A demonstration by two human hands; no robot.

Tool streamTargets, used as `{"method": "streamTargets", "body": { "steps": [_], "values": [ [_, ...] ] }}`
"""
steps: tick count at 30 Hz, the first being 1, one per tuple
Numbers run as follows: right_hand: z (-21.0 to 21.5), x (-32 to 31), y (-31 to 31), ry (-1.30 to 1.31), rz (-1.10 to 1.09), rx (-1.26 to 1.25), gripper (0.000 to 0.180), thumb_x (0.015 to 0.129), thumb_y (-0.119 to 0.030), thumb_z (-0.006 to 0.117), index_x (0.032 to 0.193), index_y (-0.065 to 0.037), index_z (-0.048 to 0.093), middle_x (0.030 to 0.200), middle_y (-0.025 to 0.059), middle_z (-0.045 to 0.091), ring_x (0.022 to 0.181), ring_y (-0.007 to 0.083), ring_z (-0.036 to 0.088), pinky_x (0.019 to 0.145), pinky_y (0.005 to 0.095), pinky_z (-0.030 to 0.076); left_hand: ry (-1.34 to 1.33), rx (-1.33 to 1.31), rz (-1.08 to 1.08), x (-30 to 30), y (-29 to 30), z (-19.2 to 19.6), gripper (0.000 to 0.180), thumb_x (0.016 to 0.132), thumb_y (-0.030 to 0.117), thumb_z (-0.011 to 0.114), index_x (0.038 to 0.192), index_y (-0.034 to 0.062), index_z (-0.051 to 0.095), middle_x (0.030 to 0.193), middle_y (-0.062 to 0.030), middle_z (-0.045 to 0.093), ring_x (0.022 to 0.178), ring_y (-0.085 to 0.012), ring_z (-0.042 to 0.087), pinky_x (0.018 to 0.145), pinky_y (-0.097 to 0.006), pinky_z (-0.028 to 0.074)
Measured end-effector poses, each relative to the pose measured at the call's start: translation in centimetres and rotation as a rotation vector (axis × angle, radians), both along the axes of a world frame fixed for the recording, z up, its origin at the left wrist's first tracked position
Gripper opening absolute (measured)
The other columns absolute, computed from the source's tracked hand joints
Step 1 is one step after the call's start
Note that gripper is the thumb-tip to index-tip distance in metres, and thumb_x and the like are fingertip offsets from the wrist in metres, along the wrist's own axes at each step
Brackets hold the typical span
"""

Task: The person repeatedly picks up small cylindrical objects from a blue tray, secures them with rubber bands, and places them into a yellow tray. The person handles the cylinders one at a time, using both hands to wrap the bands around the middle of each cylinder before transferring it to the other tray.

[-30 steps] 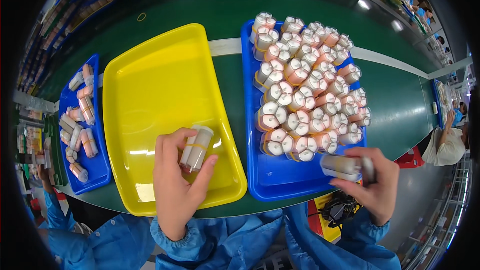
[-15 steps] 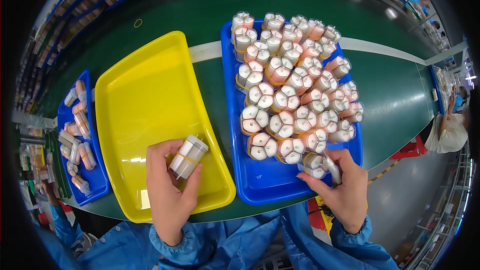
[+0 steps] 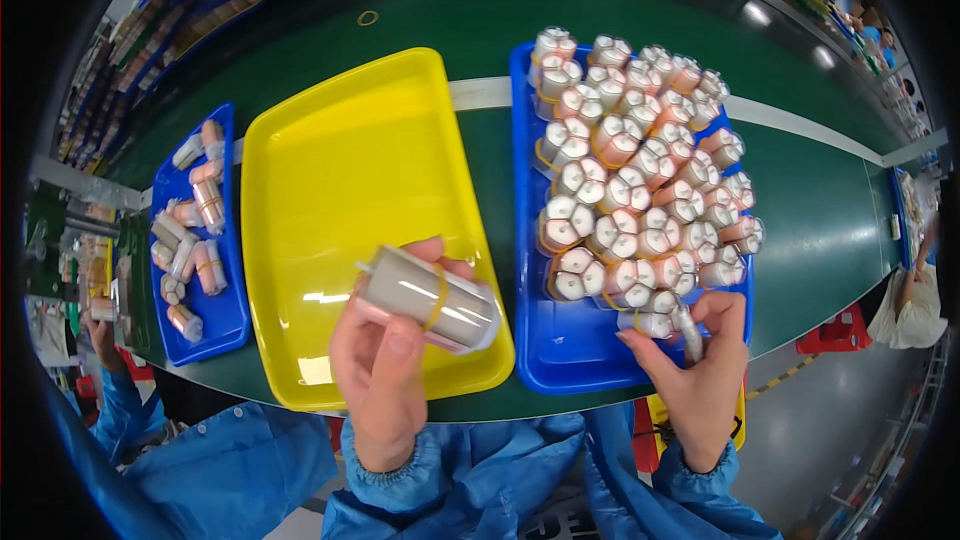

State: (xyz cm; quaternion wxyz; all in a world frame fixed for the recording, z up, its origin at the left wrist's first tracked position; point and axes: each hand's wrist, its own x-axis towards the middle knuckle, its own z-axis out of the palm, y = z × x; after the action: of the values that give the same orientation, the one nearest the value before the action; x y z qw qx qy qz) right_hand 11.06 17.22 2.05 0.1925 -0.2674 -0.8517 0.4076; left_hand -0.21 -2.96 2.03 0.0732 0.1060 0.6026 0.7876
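My left hand (image 3: 385, 370) is closed round a rubber-banded bundle of pale, candle-like cylinders (image 3: 425, 298) in clear wrap. The bundle is tilted nearly on its side above the front of the yellow tray (image 3: 340, 170). At the front of the large blue tray (image 3: 565, 355), my right hand (image 3: 705, 370) has thumb and fingers closed on another bundle (image 3: 650, 324), partly hidden by the fingers. Behind it, several similar bundles (image 3: 628, 190) stand in rows, white ends up, most with a small wick-like tip on each end.
Left of the yellow tray, a smaller blue tray (image 3: 230, 325) holds several bundles lying loosely. A loose rubber band (image 3: 368, 18) lies on the green table (image 3: 480, 15). Another person's blue sleeve (image 3: 130, 405) shows at the far left. A red stool (image 3: 832, 332) stands at the right.
The left hand has turned its bundle from near upright to lying sideways and raised it closer. The right hand stays at its bundle. The whole view has shifted, moving the trays rightward.
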Motion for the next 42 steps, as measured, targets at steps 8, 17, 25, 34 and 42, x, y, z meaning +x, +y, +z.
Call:
{"method": "streamTargets", "body": {
  "steps": [8, 17, 25, 34, 42],
  "values": [
    [0.5, 1.5, -1.1, 0.315, 0.301, -0.100, 0.039, 0.068, -0.004, 0.081, 0.095, -0.004, 0.053, 0.071, 0.0048, 0.059, 0.060, 0.0094, 0.057, 0.055, 0.0238, 0.046, -0.398, 0.366, -0.159, 0.4, 0.7, 2.3, 0.067, 0.092, 0.041, 0.042, 0.143, -0.0028, 0.034, 0.105, -0.0146, 0.056, 0.091, -0.0311, 0.061, 0.081, -0.040, 0.050],
    [-0.2, -3.9, -4.2, 0.232, 0.810, -0.131, 0.024, 0.076, -0.006, 0.075, 0.096, -0.004, 0.061, 0.074, 0.0070, 0.066, 0.056, 0.0181, 0.063, 0.050, 0.0274, 0.048, -0.321, 0.298, -0.177, -0.1, -0.1, -0.4, 0.051, 0.103, 0.047, 0.027, 0.130, 0.0057, 0.041, 0.093, -0.0088, 0.049, 0.078, -0.0236, 0.053, 0.070, -0.035, 0.043],
    [-1.0, -4.5, -4.7, 0.070, 0.809, -0.070, 0.025, 0.079, -0.007, 0.073, 0.098, -0.003, 0.059, 0.075, 0.0085, 0.064, 0.060, 0.0222, 0.064, 0.053, 0.0313, 0.049, -0.424, 0.479, -0.132, -0.8, -0.5, -1.3, 0.049, 0.102, 0.053, 0.022, 0.106, 0.0126, 0.049, 0.082, -0.0055, 0.049, 0.065, -0.0183, 0.048, 0.064, -0.030, 0.040],
    [-0.9, -4.4, -4.8, 0.040, 0.782, -0.107, 0.024, 0.079, -0.007, 0.073, 0.098, -0.003, 0.059, 0.078, 0.0083, 0.066, 0.060, 0.0224, 0.064, 0.053, 0.0314, 0.050, -0.489, 0.450, -0.145, -1.2, -0.5, -1.2, 0.053, 0.102, 0.056, 0.024, 0.110, 0.0106, 0.049, 0.082, -0.0051, 0.049, 0.066, -0.0172, 0.049, 0.063, -0.030, 0.038],
    [-1.0, -4.3, -4.7, 0.059, 0.779, -0.136, 0.024, 0.079, -0.006, 0.073, 0.099, -0.003, 0.060, 0.076, 0.0076, 0.065, 0.057, 0.0187, 0.063, 0.052, 0.0290, 0.049, -0.464, 0.459, -0.117, -1.3, -0.6, -1.3, 0.051, 0.103, 0.049, 0.026, 0.121, 0.0070, 0.048, 0.092, -0.0053, 0.050, 0.076, -0.0172, 0.050, 0.067, -0.031, 0.039]
  ]
}}
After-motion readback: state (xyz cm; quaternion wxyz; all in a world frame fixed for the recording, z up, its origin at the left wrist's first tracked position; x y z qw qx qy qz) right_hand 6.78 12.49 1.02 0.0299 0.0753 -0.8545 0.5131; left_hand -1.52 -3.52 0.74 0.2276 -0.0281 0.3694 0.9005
